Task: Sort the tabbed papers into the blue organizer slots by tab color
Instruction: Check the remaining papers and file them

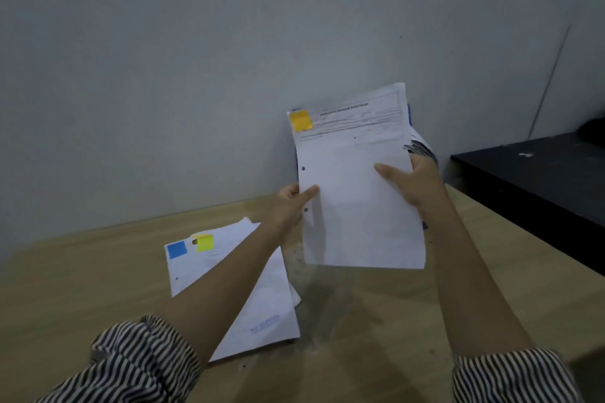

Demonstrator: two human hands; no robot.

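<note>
- Both hands hold one white sheet (357,203) up in front of the grey wall (196,75): the left hand (289,206) pinches its left edge with the thumb on the front, and the right hand (414,178) grips the right edge, thumb lying across the face.
- The sheet is thin and a bit wavy, with two punched holes down the left side and an orange-yellow sticky tab (301,120) at the top left corner.
- There's a printed header and form lines across the top, too blurry to read.
- Blue edges of what looks like the organizer (409,114) peek out behind the sheet, with more papers fanned just behind the right hand.
- On the light wooden table (82,271) lies a loose stack of papers (262,304), partly under the left forearm, showing a blue tab (176,249) and a yellow-green tab (205,243) side by side. A faint blue stamp near its bottom isn't legible.
- Striped sleeves are rolled up; a black surface (540,180) sits to the right.
</note>
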